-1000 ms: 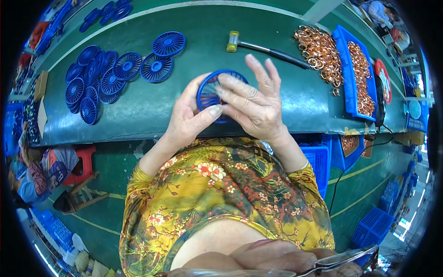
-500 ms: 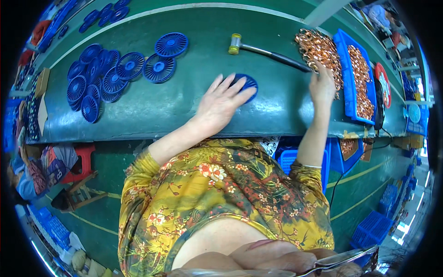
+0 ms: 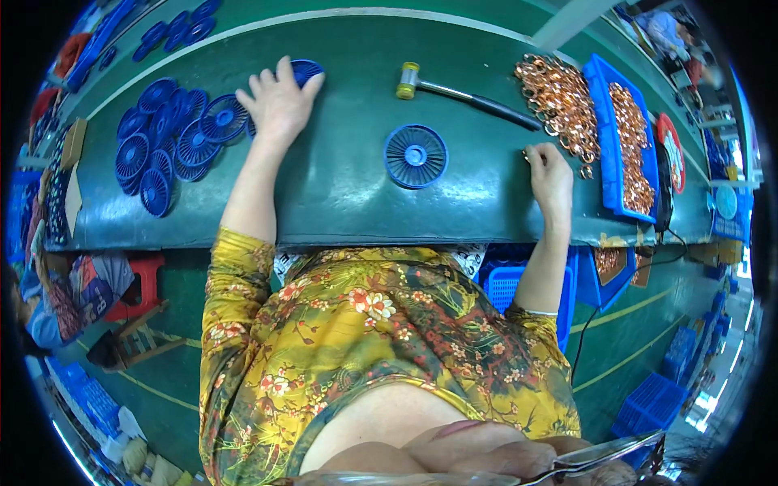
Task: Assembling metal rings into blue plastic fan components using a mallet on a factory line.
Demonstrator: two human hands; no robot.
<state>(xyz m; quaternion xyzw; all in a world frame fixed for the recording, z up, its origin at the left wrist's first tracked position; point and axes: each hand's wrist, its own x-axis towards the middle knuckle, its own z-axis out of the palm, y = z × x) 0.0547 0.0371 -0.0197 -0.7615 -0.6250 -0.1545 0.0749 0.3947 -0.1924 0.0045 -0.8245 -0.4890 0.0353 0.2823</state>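
My left hand [image 3: 279,104] is spread over a blue round slatted disc [image 3: 305,70] at the far left of centre, its fingers apart. Under that hand, another blue disc is mostly hidden. On the green worktable [image 3: 348,202], in front of me, one blue disc [image 3: 415,155] with a round hub lies flat and untouched. To its right my right hand [image 3: 553,180] is closed in a pinch just above the table. A small shiny copper-coloured ring [image 3: 527,154] shows at its fingertips. Beyond lies a mallet [image 3: 454,91] with yellow faces and a black grip.
Several blue discs [image 3: 162,130] are heaped at the left. Loose copper-coloured rings [image 3: 559,101] form a pile at the right, beside a blue tray [image 3: 609,162] holding more. A red-rimmed round object [image 3: 671,150] stands past the tray. Below the table edge is a blue basket [image 3: 504,285].
My left hand has left the middle disc and moved left and away, onto the farther discs. My right hand has drawn back from the ring pile toward me, pinching a ring.
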